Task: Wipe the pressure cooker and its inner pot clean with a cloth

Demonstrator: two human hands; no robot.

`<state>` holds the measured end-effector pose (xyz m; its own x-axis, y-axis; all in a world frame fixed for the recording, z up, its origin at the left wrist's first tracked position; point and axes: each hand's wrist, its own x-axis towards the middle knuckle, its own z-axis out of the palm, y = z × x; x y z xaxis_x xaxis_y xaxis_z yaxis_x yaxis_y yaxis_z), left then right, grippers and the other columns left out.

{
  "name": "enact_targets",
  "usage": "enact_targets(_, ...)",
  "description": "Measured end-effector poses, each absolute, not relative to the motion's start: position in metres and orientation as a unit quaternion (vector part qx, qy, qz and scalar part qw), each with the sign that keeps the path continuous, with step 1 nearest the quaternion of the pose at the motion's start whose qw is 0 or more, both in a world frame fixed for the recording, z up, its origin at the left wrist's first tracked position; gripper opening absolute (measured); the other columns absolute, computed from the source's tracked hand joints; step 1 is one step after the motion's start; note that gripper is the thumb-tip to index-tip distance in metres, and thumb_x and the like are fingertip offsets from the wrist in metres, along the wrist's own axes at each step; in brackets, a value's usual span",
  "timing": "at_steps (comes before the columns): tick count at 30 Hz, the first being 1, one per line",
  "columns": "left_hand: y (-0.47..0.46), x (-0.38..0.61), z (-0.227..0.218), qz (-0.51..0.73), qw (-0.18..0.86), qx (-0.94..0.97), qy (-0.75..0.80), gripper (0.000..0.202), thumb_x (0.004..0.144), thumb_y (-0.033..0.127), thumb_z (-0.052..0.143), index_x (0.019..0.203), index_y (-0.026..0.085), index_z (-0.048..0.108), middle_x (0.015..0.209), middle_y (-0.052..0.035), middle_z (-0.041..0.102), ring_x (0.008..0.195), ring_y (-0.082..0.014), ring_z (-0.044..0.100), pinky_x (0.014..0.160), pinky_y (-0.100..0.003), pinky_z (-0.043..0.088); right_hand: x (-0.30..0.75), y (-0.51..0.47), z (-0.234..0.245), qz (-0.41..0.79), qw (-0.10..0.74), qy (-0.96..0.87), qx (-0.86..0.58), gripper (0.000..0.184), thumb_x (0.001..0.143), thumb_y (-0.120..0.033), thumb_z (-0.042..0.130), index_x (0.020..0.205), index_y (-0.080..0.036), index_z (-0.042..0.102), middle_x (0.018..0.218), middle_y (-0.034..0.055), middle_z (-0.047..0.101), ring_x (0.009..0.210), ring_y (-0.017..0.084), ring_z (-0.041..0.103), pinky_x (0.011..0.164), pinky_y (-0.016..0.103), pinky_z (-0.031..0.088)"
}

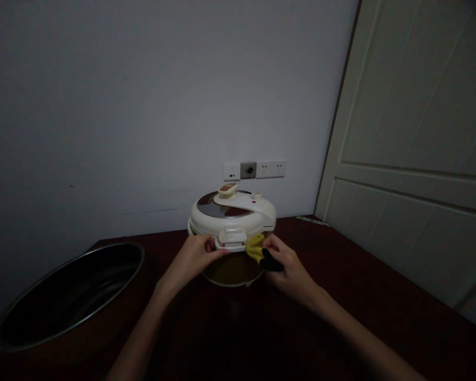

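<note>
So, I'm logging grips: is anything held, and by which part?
The right hand holds a yellow-and-black cloth by its black part. The left hand touches the white plastic handle on a round white-lidded cooker; gripping cannot be told.

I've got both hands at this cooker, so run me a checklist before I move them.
1. Lid on the cooker: ok, seated on top.
2. Lid locked: cannot tell.
3. Left hand at the front handle: ok, thumb and fingers at its left end.
4. Yellow-and-black cloth in the right hand: ok, held by the handle's right end.
5. Large pan apart from the cooker: ok, off to the left.
6. Good lighting: not ok, the scene is dim.
</note>
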<state>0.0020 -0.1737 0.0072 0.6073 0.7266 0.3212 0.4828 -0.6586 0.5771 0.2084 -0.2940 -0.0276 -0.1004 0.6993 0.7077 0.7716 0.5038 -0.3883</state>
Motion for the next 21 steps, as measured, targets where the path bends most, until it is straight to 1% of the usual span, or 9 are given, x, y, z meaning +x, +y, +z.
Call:
enact_targets(2, -0.174, 0.002, 0.007, 0.276, 0.225, 0.869, 0.345, 0.043, 0.07, 0.058, 0.06, 0.064, 0.015, 0.058, 0.059, -0.0011, 0.057, 0.055, -0.013, 0.048, 0.05, -0.025, 0.031, 0.211, -0.302, -0.024, -0.061, 0.465, -0.728, -0.5, 0.018, 0.079, -0.009, 0.048, 0.087, -0.018, 0.062, 0.096, 0.0079, 0.053, 0.084, 0.017, 0.056, 0.072, 0.032, 0.051)
enact_targets(3, -0.174, 0.002, 0.007, 0.277, 0.223, 0.869, 0.344, 0.043, 0.07, 0.058, 0.059, 0.064, 0.016, 0.058, 0.059, -0.0012, 0.057, 0.055, -0.013, 0.048, 0.05, -0.025, 0.031, 0.213, -0.303, -0.023, -0.08, 0.485, -0.713, -0.5, 0.028, 0.078, -0.007, 0.047, 0.099, -0.019, 0.061, 0.104, 0.0094, 0.055, 0.094, 0.019, 0.056, 0.08, 0.036, 0.051)
enact_targets(4, -0.174, 0.002, 0.007, 0.278, 0.222, 0.869, 0.344, 0.042, 0.07, 0.058, 0.059, 0.064, 0.016, 0.058, 0.059, -0.0012, 0.057, 0.055, -0.013, 0.048, 0.05, -0.025, 0.032, 0.215, -0.303, -0.024, -0.105, 0.509, -0.696, -0.496, 0.04, 0.078, -0.004, 0.045, 0.113, -0.02, 0.058, 0.113, 0.0106, 0.055, 0.104, 0.021, 0.055, 0.089, 0.04, 0.049)
enact_targets(6, -0.174, 0.002, 0.007, 0.278, 0.219, 0.87, 0.343, 0.042, 0.07, 0.057, 0.059, 0.064, 0.016, 0.057, 0.059, -0.0013, 0.058, 0.055, -0.0131, 0.048, 0.05, -0.025, 0.032, 0.216, -0.296, -0.029, -0.161, 0.532, -0.68, -0.478, 0.06, 0.078, -0.001, 0.041, 0.134, -0.022, 0.042, 0.129, 0.0117, 0.051, 0.12, 0.023, 0.048, 0.1, 0.046, 0.042)
enact_targets(8, -0.175, 0.002, 0.007, 0.277, 0.221, 0.871, 0.342, 0.042, 0.071, 0.058, 0.058, 0.065, 0.016, 0.057, 0.06, -0.0012, 0.058, 0.055, -0.0131, 0.049, 0.051, -0.025, 0.033, 0.215, -0.284, -0.039, -0.209, 0.499, -0.706, -0.456, 0.071, 0.078, 0.001, 0.039, 0.144, -0.022, 0.026, 0.14, 0.0118, 0.042, 0.129, 0.025, 0.039, 0.104, 0.048, 0.038)
enact_targets(11, -0.176, 0.002, 0.007, 0.28, 0.223, 0.871, 0.335, 0.041, 0.072, 0.057, 0.058, 0.066, 0.016, 0.058, 0.06, -0.0013, 0.059, 0.055, -0.0134, 0.05, 0.052, -0.026, 0.034, 0.209, -0.267, -0.057, -0.239, 0.427, -0.751, -0.444, 0.079, 0.076, 0.005, 0.034, 0.148, -0.02, 0.011, 0.149, 0.0117, 0.027, 0.136, 0.025, 0.026, 0.106, 0.05, 0.036)
enact_targets(14, -0.176, 0.003, 0.007, 0.285, 0.223, 0.868, 0.339, 0.039, 0.072, 0.055, 0.059, 0.066, 0.016, 0.059, 0.061, -0.0018, 0.059, 0.056, -0.0137, 0.05, 0.053, -0.026, 0.035, 0.202, -0.262, -0.069, -0.218, 0.431, -0.753, -0.447, 0.082, 0.073, 0.006, 0.032, 0.148, -0.018, 0.007, 0.149, 0.0121, 0.025, 0.137, 0.025, 0.023, 0.107, 0.05, 0.035)
enact_targets(17, -0.175, 0.004, 0.007, 0.282, 0.222, 0.865, 0.35, 0.039, 0.07, 0.054, 0.061, 0.064, 0.016, 0.059, 0.06, -0.0018, 0.059, 0.055, -0.0134, 0.049, 0.053, -0.026, 0.035, 0.2, -0.271, -0.073, -0.176, 0.462, -0.752, -0.435, 0.082, 0.072, 0.007, 0.032, 0.147, -0.02, 0.014, 0.147, 0.0101, 0.031, 0.136, 0.022, 0.028, 0.107, 0.049, 0.035)
enact_targets(21, -0.174, 0.004, 0.006, 0.281, 0.221, 0.866, 0.35, 0.041, 0.07, 0.055, 0.06, 0.063, 0.015, 0.057, 0.059, -0.0013, 0.057, 0.054, -0.0126, 0.047, 0.051, -0.026, 0.032, 0.205, -0.287, -0.064, -0.113, 0.493, -0.759, -0.409, 0.077, 0.073, 0.007, 0.034, 0.144, -0.023, 0.028, 0.143, 0.0064, 0.039, 0.132, 0.021, 0.036, 0.107, 0.047, 0.036)
